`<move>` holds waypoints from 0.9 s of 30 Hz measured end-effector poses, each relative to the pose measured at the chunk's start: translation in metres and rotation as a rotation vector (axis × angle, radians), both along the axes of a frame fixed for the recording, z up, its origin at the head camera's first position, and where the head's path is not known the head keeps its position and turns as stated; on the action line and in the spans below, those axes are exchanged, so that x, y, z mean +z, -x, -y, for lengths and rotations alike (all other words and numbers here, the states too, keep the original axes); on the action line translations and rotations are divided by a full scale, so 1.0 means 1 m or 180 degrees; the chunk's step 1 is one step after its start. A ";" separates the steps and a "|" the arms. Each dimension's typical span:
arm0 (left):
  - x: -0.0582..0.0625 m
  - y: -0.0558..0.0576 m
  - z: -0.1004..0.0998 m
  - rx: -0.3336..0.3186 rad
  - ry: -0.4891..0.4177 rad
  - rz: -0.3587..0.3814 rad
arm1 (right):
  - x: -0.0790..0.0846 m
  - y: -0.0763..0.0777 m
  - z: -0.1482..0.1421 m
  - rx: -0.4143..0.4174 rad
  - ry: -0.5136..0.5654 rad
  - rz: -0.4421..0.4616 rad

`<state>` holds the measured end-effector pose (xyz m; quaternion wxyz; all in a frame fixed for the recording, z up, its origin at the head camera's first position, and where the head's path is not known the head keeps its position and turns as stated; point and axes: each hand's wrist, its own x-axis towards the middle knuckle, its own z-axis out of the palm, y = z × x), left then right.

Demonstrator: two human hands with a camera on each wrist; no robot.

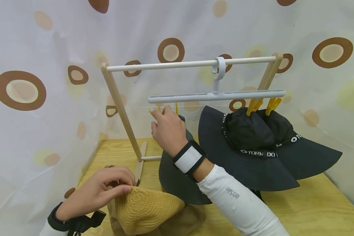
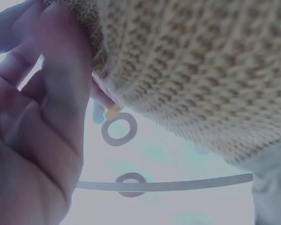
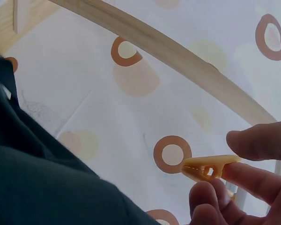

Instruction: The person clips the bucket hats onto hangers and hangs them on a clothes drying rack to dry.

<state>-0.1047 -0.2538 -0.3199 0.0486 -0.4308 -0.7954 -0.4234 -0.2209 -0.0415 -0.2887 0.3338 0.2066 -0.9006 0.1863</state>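
My left hand (image 1: 98,190) pinches the edge of a mustard-yellow knitted hat (image 1: 148,208) between thumb and fingers, low at the left. In the left wrist view its ribbed knit (image 2: 192,70) fills the upper right. Just under the left end of a white hanger (image 1: 188,97) is my right hand (image 1: 170,132). Its thumb and fingers grip a small yellow clothespin (image 3: 210,168), seen clearly in the right wrist view. Two more yellow clothespins (image 1: 272,105) on the hanger's right end hold a black wide-brimmed bucket hat (image 1: 250,131) with a lettered band.
The hanger hooks over the white rod (image 1: 171,65) of a wooden rack (image 1: 122,114). Beneath the knitted hat lies a brown hat (image 1: 191,218). A dark grey brim (image 1: 177,178) shows behind my right forearm. A patterned curtain (image 1: 56,131) surrounds the wooden table (image 1: 315,209).
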 end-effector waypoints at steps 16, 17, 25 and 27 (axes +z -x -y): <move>0.001 0.031 0.015 -0.0526 -0.0804 0.0370 | -0.010 -0.008 -0.003 0.0099 0.0322 -0.0360; 0.001 0.034 0.015 -0.0553 -0.0853 0.0381 | -0.011 -0.008 -0.003 0.0087 0.0316 -0.0374; -0.001 0.045 0.005 -0.0779 -0.0819 0.0254 | -0.017 -0.007 -0.009 0.0142 0.0446 -0.0196; 0.000 0.045 0.003 -0.0752 -0.0730 0.0267 | -0.015 -0.007 -0.008 0.0181 0.0478 -0.0172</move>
